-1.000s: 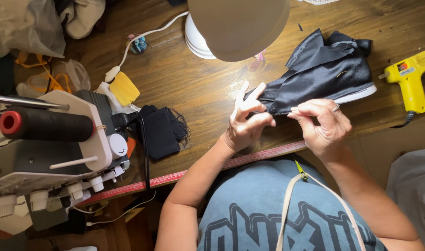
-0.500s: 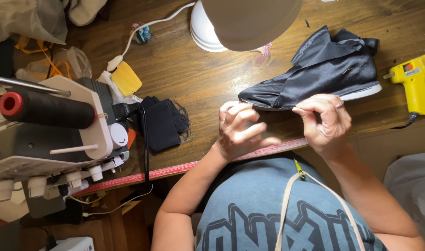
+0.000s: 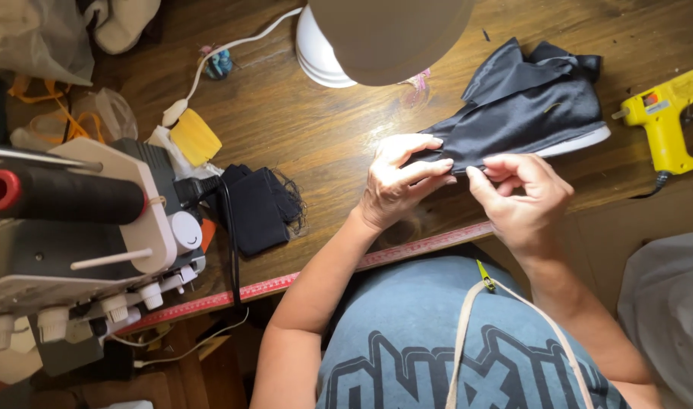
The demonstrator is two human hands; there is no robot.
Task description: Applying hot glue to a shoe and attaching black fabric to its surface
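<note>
Both hands pinching the edge of dark cloth at the table's front.

Left hand & right hand are closing fingertips on the near hem of the black fabric (satin-looking, w/ a white strip underneath), lying on the wooden table. Probably light, limp, slippery; best gripped at the folded edge.

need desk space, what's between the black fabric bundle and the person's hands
Only bare wooden tabletop separates the black bundle from the left hand, in the head view.

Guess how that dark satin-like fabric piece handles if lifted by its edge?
Likely floppy: the dark fabric lies in soft folds. Probably slippery, given its sheen. Seemingly light: left hand and right hand pinch its edge with fingertips only.
</note>
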